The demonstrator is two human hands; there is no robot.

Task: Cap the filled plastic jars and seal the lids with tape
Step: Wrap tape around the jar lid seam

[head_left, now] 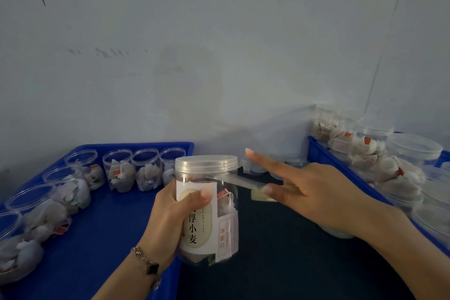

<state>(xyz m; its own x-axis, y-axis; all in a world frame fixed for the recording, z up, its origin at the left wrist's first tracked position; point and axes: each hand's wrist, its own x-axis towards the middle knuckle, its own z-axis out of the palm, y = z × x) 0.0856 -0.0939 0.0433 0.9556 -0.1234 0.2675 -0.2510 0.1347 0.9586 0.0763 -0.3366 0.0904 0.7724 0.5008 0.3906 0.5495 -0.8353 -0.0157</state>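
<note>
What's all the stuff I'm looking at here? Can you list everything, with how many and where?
Capped jar: one, clear with a white label, held upright at centre.
Lid: one, clear, on that jar.
Tape strip: one, clear, stretched from just under the lid rightward to the right hand.
Open jars: at least nine, clear, filled with white sachets, uncapped, in the left tray.
Left tray: one, blue, on the left.
Right crate: one, blue, at right, holding clear jars and lids; count unclear.
Table: dark surface, centre.
Wall: pale, behind, with black writing top left.
Bracelet: one, on the left wrist.
Left hand: grips the capped jar.
Right hand: pulls the tape, index finger straight.
</note>
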